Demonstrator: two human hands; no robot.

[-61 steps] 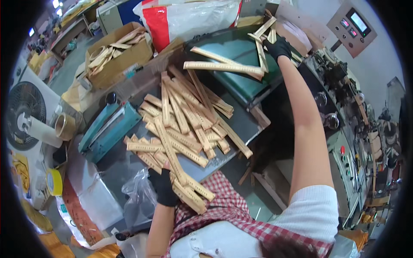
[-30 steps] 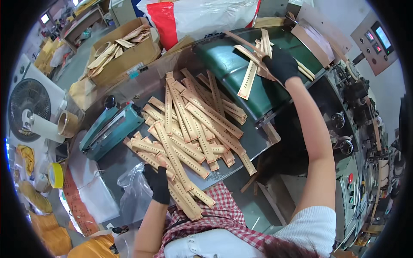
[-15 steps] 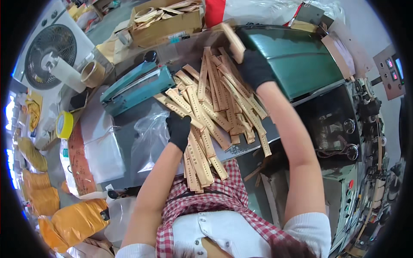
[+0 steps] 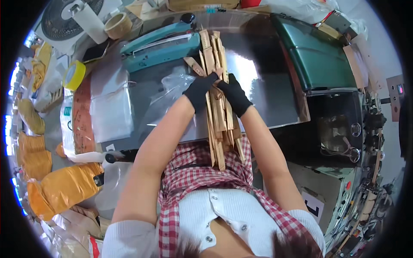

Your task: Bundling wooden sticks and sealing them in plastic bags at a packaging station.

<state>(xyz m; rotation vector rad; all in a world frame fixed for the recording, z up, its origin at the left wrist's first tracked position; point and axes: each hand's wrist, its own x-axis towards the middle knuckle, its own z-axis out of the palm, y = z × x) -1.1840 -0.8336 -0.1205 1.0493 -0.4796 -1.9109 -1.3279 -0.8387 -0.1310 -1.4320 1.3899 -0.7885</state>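
Observation:
A bundle of long, narrow tan paper packets (image 4: 220, 114) lies lengthwise at the table's near edge, its lower ends overhanging toward my checked apron. My left hand (image 4: 202, 89), in a black glove, closes around the bundle's left side. From the right, my gloved right hand (image 4: 235, 96) closes on the same packets, fingers meeting the left hand's over the top. The far ends reach up beside a teal sealer (image 4: 161, 49). One packet (image 4: 194, 66) sticks out at an angle to the left of the bundle.
Crumpled clear plastic (image 4: 174, 86) and a stack of clear bags (image 4: 111, 109) lie to the left, with a yellow tape roll (image 4: 74, 75) beyond. A dark green metal cover (image 4: 320, 53) stands at the right. Orange packages (image 4: 64, 189) sit at the lower left.
The packets, loosely spread before, are now gathered into one narrow bundle. My right hand has come down from the far right, a packet in it, to join the left hand. The view has shifted.

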